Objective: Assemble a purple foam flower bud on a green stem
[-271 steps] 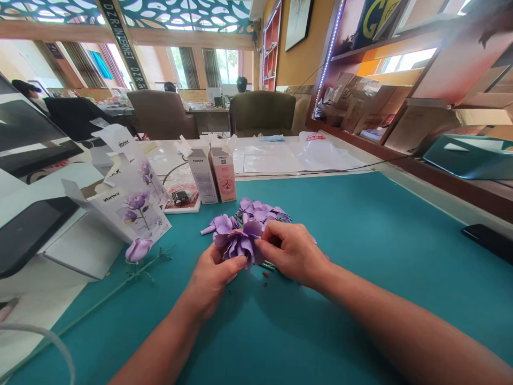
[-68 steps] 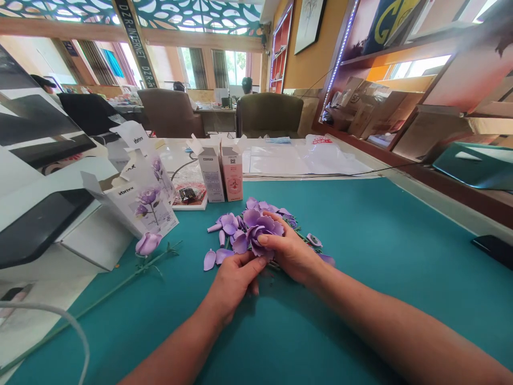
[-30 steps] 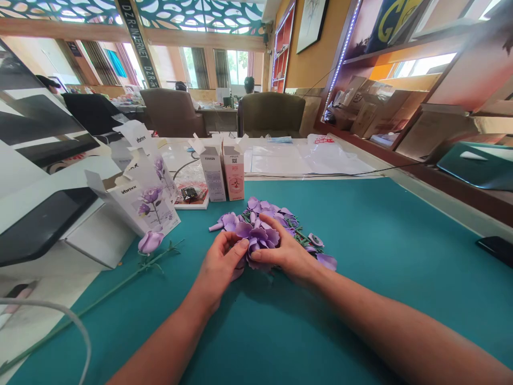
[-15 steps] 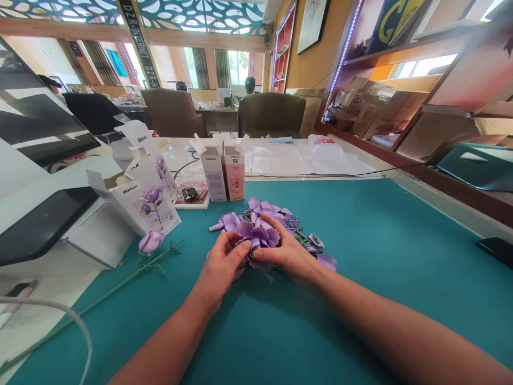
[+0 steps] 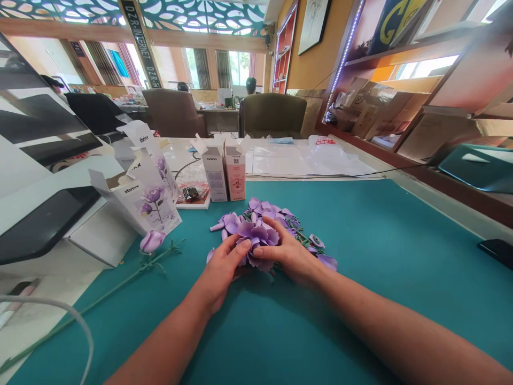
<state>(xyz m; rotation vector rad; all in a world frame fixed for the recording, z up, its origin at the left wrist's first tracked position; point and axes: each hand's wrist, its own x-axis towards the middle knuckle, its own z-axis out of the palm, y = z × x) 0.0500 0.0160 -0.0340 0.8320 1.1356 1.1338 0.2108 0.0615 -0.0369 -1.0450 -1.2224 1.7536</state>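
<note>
My left hand (image 5: 222,271) and right hand (image 5: 287,255) pinch a soft purple foam flower (image 5: 258,240) between them. Light fingertip pressure should keep it from creasing.

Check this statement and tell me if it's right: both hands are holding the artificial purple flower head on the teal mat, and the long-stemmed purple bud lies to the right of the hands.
Not right: the long-stemmed purple bud lies to the left of the hands, as the head view shows. The rest holds: the left hand and right hand are holding the artificial purple flower head on the teal mat.
</note>
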